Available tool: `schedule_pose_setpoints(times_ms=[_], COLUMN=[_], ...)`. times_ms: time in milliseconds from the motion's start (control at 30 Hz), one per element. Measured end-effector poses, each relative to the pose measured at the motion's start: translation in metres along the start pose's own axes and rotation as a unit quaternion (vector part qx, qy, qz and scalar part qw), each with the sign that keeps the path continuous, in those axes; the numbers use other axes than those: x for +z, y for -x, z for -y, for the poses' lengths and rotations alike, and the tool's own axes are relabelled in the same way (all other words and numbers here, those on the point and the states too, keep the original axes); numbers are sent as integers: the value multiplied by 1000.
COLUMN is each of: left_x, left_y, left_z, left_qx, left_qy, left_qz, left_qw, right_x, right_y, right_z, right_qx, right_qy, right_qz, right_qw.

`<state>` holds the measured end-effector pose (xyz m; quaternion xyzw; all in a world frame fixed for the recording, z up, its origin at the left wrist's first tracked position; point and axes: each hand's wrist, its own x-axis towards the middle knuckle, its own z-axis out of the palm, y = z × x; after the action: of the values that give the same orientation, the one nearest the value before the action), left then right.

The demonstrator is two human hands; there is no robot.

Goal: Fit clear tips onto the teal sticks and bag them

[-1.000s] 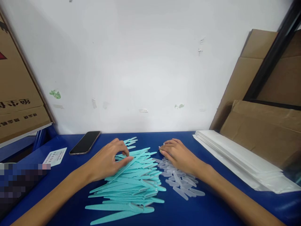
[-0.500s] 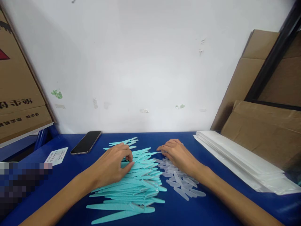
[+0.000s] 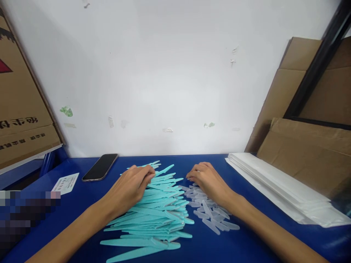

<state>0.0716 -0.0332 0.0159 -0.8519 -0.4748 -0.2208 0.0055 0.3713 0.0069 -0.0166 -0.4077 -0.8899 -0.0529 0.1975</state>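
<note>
Teal eyebrow razors (image 3: pixel 156 212) lie in a long overlapping pile on the blue table. At the pile's far part my left hand (image 3: pixel 134 184) pinches one eyebrow razor (image 3: pixel 166 169), its end pointing right and slightly up. To the right of the razors is a loose heap of translucent plastic blade covers (image 3: pixel 210 212). My right hand (image 3: pixel 207 179) is over the far end of that heap, fingers curled together and pointing left; whatever is between the fingertips is too small to make out. A small gap separates the two hands.
A phone (image 3: pixel 101 167) and a white printed card (image 3: pixel 65 183) lie on the left of the table. White folded sheets or bags (image 3: pixel 276 186) are stacked at the right. Cardboard (image 3: pixel 307 157) leans behind them, a carton (image 3: pixel 24 91) stands left, and a white wall (image 3: pixel 175 73) closes the back.
My left hand has closed from parted fingers to a pinch and lifted one razor at the pile's far end. My right hand's fingers have drawn in slightly, away from the razors.
</note>
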Motion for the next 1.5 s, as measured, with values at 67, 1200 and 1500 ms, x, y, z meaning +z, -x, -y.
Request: schedule_pose_setpoints(times_ms=[67, 1200, 1500], left_x=[2, 16, 16], left_y=[0, 1, 3], left_z=[1, -4, -9], left_qx=[-8, 66, 93], left_qy=[7, -26, -11], left_qz=[-22, -53, -66], left_qw=[1000, 996, 993], right_x=[-4, -22, -28], right_y=[0, 0, -3], right_z=[2, 27, 39], right_qx=[9, 13, 159], right_qy=[-8, -130, -466], right_qz=[-4, -112, -114], right_qw=[1000, 985, 863])
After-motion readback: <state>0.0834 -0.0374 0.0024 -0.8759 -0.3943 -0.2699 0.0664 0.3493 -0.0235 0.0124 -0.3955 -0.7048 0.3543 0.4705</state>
